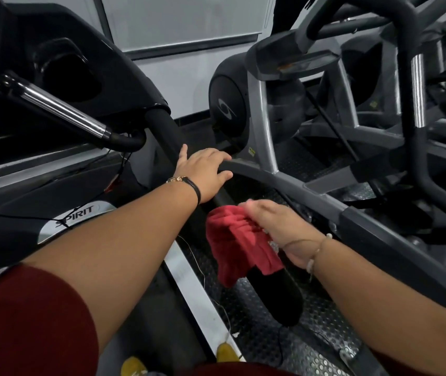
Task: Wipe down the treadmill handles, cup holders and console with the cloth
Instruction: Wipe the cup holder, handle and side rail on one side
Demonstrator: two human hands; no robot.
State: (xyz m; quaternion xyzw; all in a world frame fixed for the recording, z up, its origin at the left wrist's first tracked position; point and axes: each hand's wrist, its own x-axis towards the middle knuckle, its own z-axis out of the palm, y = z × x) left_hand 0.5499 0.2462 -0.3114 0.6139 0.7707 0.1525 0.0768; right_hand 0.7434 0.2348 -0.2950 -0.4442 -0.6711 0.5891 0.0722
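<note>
The person is leaning over the treadmill's right side handle [173,147], a long black padded bar running down from the console [86,50] toward them. The left hand [205,175] is resting on the handle with its fingers [223,158] spread and curling loosely over the far side of the bar. Just below it, nearer the person, the right hand [278,229] is pressing a red cloth [239,245] against the same handle; its fingers are bunched together, gripping the gathered cloth, which is draping over the bar to the left of and under those fingers. A loose corner is hanging down beside the handle. Up past the left fingers, a cup holder [70,77] is showing dark in the console, beside a chrome grip [59,109].
</note>
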